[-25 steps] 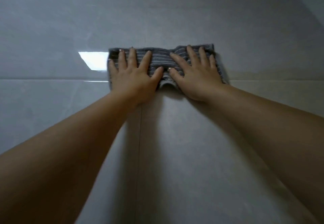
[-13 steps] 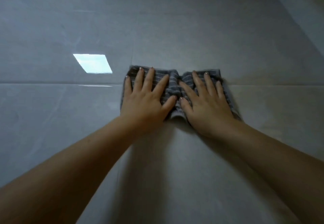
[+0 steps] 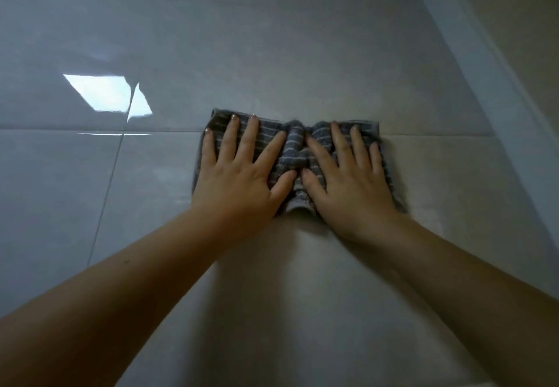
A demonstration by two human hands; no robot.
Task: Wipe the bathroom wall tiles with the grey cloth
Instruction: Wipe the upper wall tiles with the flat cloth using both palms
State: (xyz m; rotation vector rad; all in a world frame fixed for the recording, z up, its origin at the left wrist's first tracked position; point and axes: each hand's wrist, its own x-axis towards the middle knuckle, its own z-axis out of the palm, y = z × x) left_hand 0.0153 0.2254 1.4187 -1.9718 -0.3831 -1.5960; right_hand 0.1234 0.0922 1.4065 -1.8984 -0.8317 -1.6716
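Bathroom wall tiles (image 3: 272, 38) fill the view, glossy and grey, with a bright reflection (image 3: 102, 93) toward the wall's left edge. Grey cloth (image 3: 295, 147), striped, lies flat on the wall across a horizontal grout line (image 3: 90, 129), nearer the right-hand corner and bunched into a ridge at its middle. Left hand (image 3: 239, 181) and right hand (image 3: 351, 187) press it side by side, fingers straight and spread, thumbs nearly touching. Wiping looks mid-stroke. The next pass calls for even palm pressure, so the cloth slides without bunching further.
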